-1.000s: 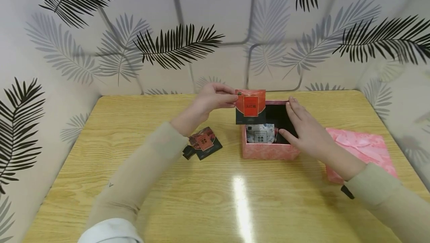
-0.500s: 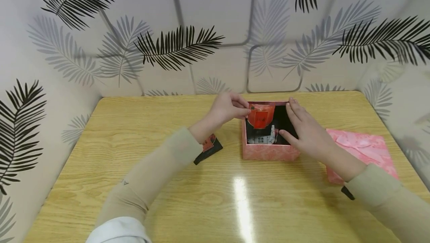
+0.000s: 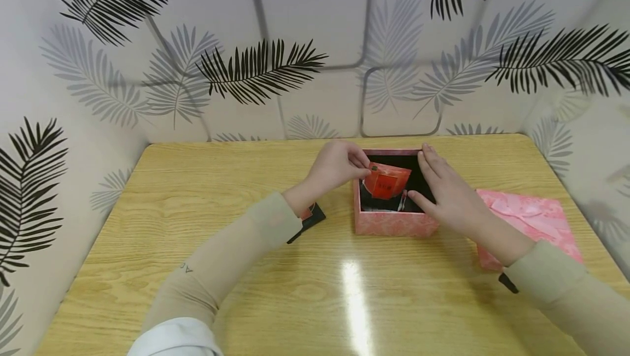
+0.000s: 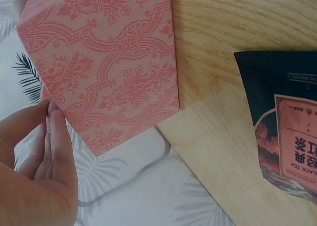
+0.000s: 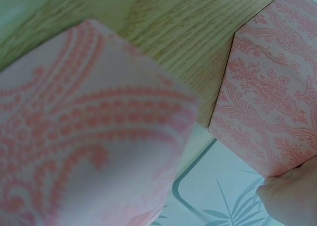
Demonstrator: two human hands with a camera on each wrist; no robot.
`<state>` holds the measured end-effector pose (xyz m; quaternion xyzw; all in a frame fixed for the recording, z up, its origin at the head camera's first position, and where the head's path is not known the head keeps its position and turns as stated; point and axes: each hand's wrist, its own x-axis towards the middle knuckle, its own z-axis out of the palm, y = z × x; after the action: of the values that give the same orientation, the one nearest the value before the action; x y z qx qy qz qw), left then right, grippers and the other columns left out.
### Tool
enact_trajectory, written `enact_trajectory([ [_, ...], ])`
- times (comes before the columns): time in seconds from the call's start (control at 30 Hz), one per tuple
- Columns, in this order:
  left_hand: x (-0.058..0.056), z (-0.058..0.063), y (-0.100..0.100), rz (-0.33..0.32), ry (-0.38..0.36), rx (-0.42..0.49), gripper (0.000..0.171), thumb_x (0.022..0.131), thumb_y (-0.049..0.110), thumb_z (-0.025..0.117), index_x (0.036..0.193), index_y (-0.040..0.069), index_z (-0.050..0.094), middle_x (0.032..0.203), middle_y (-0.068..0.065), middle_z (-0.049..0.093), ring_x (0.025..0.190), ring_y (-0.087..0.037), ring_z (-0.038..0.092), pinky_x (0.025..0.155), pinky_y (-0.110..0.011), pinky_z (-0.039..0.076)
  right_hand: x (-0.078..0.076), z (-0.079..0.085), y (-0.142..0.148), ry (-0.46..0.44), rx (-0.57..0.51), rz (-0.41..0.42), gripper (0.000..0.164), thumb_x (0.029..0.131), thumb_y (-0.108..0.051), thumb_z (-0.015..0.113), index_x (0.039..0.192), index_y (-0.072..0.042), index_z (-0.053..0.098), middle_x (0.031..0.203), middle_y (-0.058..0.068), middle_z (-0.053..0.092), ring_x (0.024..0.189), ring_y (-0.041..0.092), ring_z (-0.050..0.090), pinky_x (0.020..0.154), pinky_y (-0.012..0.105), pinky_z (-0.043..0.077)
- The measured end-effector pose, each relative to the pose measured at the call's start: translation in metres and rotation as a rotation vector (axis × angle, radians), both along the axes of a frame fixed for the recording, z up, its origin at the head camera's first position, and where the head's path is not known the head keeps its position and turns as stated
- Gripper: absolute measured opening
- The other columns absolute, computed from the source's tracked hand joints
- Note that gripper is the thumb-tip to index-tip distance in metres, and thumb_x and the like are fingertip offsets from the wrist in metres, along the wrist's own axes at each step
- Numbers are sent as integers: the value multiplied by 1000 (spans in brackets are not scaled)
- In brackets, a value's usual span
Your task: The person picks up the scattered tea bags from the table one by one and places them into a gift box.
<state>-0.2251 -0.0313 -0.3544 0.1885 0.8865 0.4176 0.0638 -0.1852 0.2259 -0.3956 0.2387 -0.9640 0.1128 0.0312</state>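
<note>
In the head view, my left hand (image 3: 339, 168) pinches the corner of a red and black tea packet (image 3: 386, 182) at the left rim of an open pink box (image 3: 396, 223). The packet is tilted, its lower part inside the box. Beneath it, a pale packet inside the box is mostly hidden. My right hand (image 3: 450, 194) rests on the box's right side with straight fingers, the thumb apart from them. In the left wrist view, thumb and fingers meet at the box's edge; only a sliver of the packet shows. A black tea packet (image 4: 297, 137) lies on the table nearby.
The pink lid (image 3: 534, 222) with a ribbon bow lies on the wooden table (image 3: 275, 301), right of the box and partly behind the right forearm. A small black object (image 3: 508, 282) sticks out beside the right cuff. A leaf-patterned backdrop (image 3: 315, 88) stands behind the table.
My left hand has moved right and down, bringing the red packet from above the box down into it. The packet has tilted. My left forearm now covers more of the table packet. The right hand stays put.
</note>
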Motion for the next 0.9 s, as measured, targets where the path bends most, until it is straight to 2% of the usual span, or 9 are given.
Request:
enact_trajectory([
  [0.47, 7, 4, 0, -44, 39, -91, 6, 78, 15, 78, 78, 13, 72, 75, 3, 69, 67, -7, 62, 60, -18, 49, 1, -1, 0, -5, -7, 2, 81, 96, -47, 47, 151, -3, 7, 159, 9, -2, 146, 27, 4, 116, 48, 17],
  [0.9, 9, 6, -11, -5, 13, -193, 12, 75, 23, 81, 73, 16, 72, 71, 6, 69, 67, -8, 61, 58, -20, 48, 1, 0, 1, 4, -25, 6, 82, 95, -48, 47, 151, -2, 8, 159, 12, 1, 146, 27, 4, 116, 47, 17],
])
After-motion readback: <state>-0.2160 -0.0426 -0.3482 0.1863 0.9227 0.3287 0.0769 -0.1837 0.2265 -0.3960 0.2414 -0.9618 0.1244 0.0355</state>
